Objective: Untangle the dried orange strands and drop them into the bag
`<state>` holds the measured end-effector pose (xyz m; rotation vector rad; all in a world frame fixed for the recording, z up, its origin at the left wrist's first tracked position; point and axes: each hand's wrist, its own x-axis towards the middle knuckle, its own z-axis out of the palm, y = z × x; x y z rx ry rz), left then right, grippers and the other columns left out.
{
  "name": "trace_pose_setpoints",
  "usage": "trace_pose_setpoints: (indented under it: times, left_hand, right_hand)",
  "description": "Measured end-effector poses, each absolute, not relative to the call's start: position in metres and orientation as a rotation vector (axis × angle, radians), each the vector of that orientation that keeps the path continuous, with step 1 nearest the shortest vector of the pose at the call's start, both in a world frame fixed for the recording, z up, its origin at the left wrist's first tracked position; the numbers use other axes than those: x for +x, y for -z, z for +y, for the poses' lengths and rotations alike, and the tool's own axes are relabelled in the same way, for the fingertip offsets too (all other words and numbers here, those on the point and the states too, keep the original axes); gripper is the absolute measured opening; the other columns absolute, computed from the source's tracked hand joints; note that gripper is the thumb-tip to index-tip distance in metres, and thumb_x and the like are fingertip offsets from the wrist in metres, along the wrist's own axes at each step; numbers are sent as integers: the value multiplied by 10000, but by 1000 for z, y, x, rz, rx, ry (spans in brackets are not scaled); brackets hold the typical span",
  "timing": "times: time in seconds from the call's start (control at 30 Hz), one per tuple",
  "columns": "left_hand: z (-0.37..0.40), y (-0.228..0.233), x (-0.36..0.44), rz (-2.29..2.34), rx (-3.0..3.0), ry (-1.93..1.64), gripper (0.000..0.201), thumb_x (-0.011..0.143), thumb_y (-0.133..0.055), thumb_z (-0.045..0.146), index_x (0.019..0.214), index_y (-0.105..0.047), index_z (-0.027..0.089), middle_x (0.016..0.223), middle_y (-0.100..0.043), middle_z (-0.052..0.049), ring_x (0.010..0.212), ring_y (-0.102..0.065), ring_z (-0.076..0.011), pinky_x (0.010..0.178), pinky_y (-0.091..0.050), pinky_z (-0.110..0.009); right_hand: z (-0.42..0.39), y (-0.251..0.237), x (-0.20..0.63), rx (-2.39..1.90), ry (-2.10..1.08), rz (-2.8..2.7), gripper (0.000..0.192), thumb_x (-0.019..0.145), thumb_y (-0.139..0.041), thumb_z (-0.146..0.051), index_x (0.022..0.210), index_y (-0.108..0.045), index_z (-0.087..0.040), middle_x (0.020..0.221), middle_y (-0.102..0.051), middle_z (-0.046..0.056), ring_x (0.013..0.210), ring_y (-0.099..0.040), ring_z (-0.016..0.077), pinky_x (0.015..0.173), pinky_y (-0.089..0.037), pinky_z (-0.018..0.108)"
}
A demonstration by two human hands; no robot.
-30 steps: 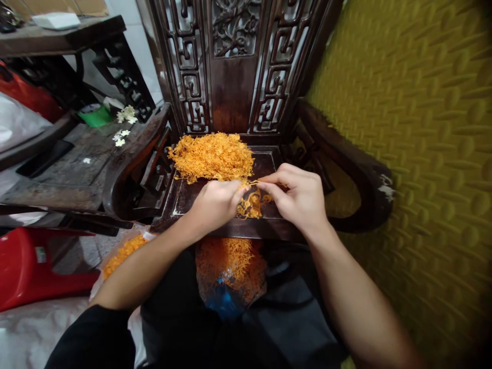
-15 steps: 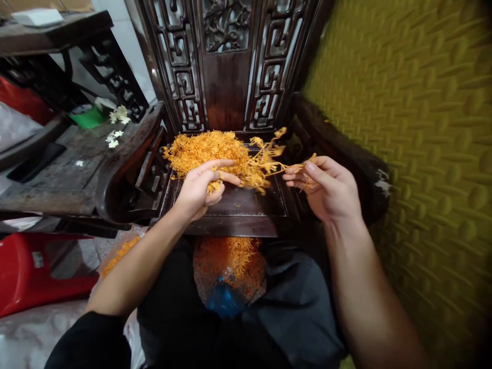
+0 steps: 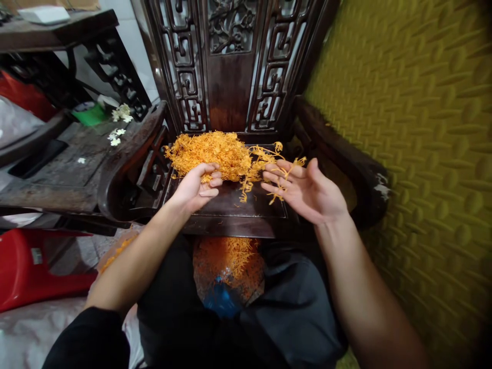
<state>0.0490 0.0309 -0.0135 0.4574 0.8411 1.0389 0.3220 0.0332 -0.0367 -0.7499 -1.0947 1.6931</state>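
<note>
A pile of thin orange strands that look like dried cordyceps lies on the dark wooden chair seat. At the pile's front edge, my left hand has its fingers curled closed, with a few cordyceps strands showing between them. My right hand is to the right of the pile, palm up and fingers stretched out. Loose cordyceps strands lie across and hang around its fingers without being gripped. More orange strands trail over the seat from the pile to these fingertips.
A clear bag holding orange strands sits below the seat between my legs. Carved armrests flank the seat. At left are a wooden bench with green tape and a red stool. Olive textured matting stands at right.
My right hand has gone from pinching a strand to lying open, and moved slightly left. The strands spread out over its fingers. My left hand's extended fingers have curled in.
</note>
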Motion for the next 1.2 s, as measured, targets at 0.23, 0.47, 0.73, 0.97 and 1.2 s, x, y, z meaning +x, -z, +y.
trace_pose_setpoints:
  times: [0.23, 0.47, 0.73, 0.97, 1.2]
  left_hand:
    - [41, 26, 33, 836, 390, -1083, 92, 649, -546, 159, 665, -456, 152, 802, -595, -81, 479, -401, -34, 323, -163, -117]
    - [51, 39, 27, 895, 476, -1009, 416, 973, -571, 369, 642, -432, 157, 664, -516, -5, 405, -335, -20, 316, -119, -114]
    - [42, 44, 32, 1104, 930, -775, 300, 932, -671, 429, 1042, -744, 160, 572, -394, 59, 406, -258, -31, 413, -106, -186]
    - [29, 51, 43, 1323, 1792, -331, 324, 704, -838, 470, 706, -798, 148, 560, -621, -14, 522, -449, -96, 519, -294, -254]
    - [20, 43, 66, 966, 1284, -896, 473, 921, -615, 582, 1102, -746, 164, 514, -358, 78, 417, -269, -56, 447, -150, -240]
  right_hand:
    - [43, 54, 311, -893, -1678, -971, 387, 689, -918, -440, 869, -670, -204, 792, -770, 9, 723, -772, 172, 748, -666, 337]
    - [41, 51, 305, -852, -1727, -1014, 396, 693, -907, -258, 1020, -691, -200, 913, -771, 18, 718, -760, 154, 644, -647, 270]
    - [38, 52, 296, -730, -1619, -1163, 299, 757, -839, -263, 1004, -675, -228, 868, -699, -5, 783, -701, 138, 717, -644, 314]
    - [35, 56, 283, -738, -1421, -1223, 202, 797, -818, -323, 945, -724, -223, 892, -740, 29, 828, -703, 166, 786, -627, 356]
    - [32, 60, 282, -699, -1326, -1418, 79, 870, -759, -264, 943, -757, -235, 941, -772, 34, 891, -717, 186, 913, -555, 383]
